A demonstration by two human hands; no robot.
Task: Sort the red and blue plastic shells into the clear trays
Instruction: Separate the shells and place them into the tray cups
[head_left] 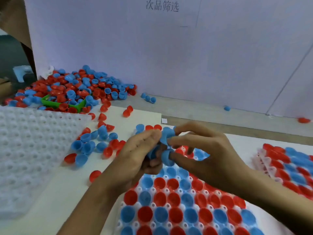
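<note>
Head view: loose shells [94,143] and green scoop [50,102] crowd filled tray [169,206].

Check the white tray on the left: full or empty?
Empty, as far as it shows. The white tray has bare pockets across its visible surface, unlike the middle tray, which is packed with red and blue shells.

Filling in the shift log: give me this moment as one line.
left hand: holds blue shells | right hand: pinches blue shell | tray: partly filled, red and blue | loose pile: back left

Shells [174,216] fill tray [153,205]; perhaps alternating
</note>
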